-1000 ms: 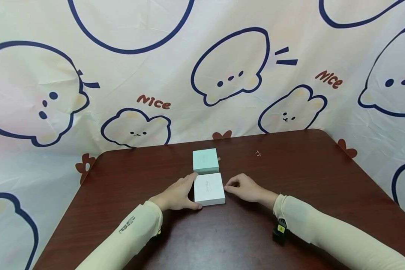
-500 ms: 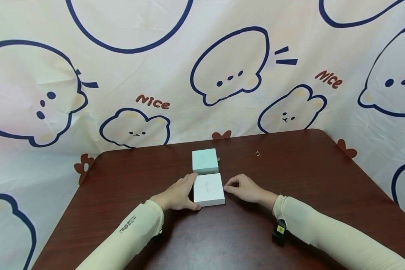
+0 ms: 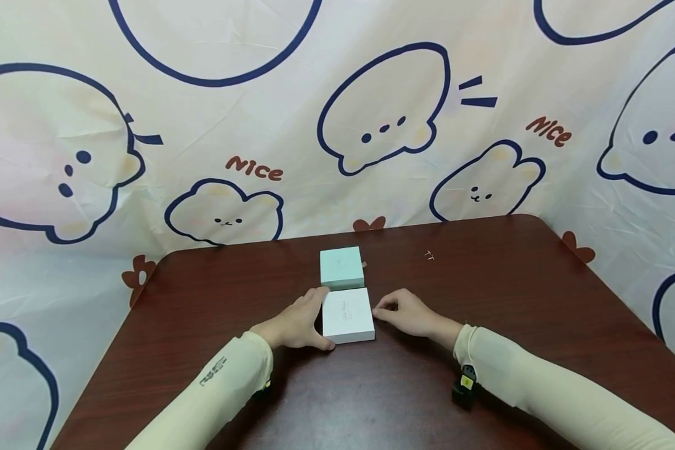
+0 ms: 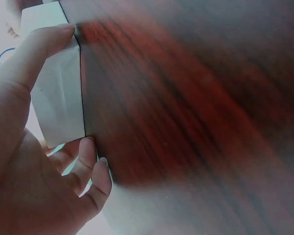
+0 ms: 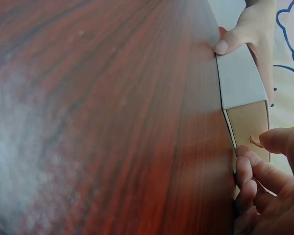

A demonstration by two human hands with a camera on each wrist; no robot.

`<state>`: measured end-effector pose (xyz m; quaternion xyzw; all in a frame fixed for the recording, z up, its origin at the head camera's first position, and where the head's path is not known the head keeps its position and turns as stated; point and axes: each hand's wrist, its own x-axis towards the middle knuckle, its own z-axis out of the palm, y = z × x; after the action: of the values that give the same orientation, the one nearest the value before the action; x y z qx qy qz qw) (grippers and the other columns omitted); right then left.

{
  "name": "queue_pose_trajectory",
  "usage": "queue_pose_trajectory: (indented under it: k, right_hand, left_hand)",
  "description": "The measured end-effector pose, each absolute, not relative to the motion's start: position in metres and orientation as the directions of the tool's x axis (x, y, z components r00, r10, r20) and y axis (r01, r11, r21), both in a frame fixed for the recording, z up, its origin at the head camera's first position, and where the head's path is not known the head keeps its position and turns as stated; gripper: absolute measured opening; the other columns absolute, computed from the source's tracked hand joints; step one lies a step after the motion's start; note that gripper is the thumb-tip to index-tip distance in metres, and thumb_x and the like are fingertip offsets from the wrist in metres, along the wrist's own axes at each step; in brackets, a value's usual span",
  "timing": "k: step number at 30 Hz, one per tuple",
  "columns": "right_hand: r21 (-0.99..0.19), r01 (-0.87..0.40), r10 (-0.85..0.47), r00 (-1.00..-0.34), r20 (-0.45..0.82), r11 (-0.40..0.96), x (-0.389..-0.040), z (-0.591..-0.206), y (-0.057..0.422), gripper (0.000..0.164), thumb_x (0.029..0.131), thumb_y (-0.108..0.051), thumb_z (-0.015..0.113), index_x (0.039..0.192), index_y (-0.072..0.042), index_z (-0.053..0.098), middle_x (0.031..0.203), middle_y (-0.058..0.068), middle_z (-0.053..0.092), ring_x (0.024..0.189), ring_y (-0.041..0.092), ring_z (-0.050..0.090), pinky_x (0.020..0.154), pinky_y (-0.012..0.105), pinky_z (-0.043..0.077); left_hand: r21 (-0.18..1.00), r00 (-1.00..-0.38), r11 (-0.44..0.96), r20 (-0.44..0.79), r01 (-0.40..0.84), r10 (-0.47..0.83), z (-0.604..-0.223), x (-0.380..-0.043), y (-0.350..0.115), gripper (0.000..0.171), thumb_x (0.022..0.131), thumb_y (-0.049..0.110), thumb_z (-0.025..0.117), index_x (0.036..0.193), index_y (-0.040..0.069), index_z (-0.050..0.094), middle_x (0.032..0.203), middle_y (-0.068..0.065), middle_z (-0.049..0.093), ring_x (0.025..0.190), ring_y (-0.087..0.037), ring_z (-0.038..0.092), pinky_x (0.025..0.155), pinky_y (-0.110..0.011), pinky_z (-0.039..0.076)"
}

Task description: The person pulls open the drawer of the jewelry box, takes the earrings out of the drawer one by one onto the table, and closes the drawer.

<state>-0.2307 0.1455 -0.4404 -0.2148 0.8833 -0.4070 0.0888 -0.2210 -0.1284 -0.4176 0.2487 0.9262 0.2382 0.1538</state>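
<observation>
A flat, square, white cardboard box [image 3: 347,315] lies on the reddish-brown wooden surface [image 3: 343,400].
The left hand [image 3: 297,322] grips it from the left side; the right hand [image 3: 409,314] pinches a thin brown loop [image 5: 255,142] at its right side. Just behind is a square pale-green box [image 3: 341,267].

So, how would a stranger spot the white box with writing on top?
On the reddish-brown wooden table, look between the person's left hand and right hand. The white drawer-style box lies there, held by the left hand, with a mint-green box just behind it. Of these two, it is the white one, nearer the person.
</observation>
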Motion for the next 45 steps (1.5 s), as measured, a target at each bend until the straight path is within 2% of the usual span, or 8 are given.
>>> queue_pose_trajectory:
  k: [15,27,36,45]
  right_hand:
    - [-0.788,-0.277,-0.419,-0.908,0.027,0.550,-0.2287,-0.4408,0.1421,0.017,0.096,-0.012,0.065,0.089,-0.006,0.079,0.084,0.005,0.074,0.076,0.009,0.056,0.072,0.025,0.044]
    - [-0.787,-0.257,-0.399,-0.917,0.015,0.561,-0.2291,-0.4439,0.1426,0.018,0.096,-0.010,0.063,0.089,-0.007,0.079,0.083,0.003,0.075,0.076,0.010,0.058,0.074,0.028,0.047]
    - [-0.779,-0.258,-0.390,-0.921,0.019,0.572,-0.2296,-0.4430,0.1429,0.017,0.095,-0.010,0.064,0.088,-0.009,0.080,0.090,0.003,0.077,0.080,0.010,0.058,0.077,0.028,0.047]
    - [-0.789,-0.254,-0.400,-0.916,0.010,0.560,-0.2289,-0.4421,0.1434,0.018,0.096,-0.010,0.063,0.088,-0.007,0.079,0.087,0.004,0.076,0.077,0.011,0.057,0.074,0.028,0.046]
  left_hand:
    - [0.523,-0.832,0.769,-0.185,0.368,0.524,-0.4163,-0.2203,-0.1275,0.111,0.077,0.034,0.088,0.158,0.001,0.020,0.159,-0.021,0.032,0.145,-0.039,0.036,0.116,-0.054,0.035]
    - [0.515,-0.834,0.776,-0.190,0.365,0.518,-0.4158,-0.2206,-0.1270,0.111,0.076,0.035,0.088,0.157,0.001,0.021,0.157,-0.020,0.035,0.143,-0.037,0.039,0.114,-0.054,0.037]
    - [0.513,-0.831,0.773,-0.186,0.373,0.524,-0.4158,-0.2223,-0.1272,0.111,0.077,0.036,0.087,0.158,0.001,0.020,0.157,-0.020,0.034,0.143,-0.038,0.039,0.114,-0.055,0.037]
    - [0.513,-0.832,0.773,-0.183,0.373,0.523,-0.4179,-0.2227,-0.1275,0.110,0.076,0.035,0.088,0.157,0.001,0.022,0.155,-0.019,0.036,0.140,-0.035,0.042,0.113,-0.053,0.039]
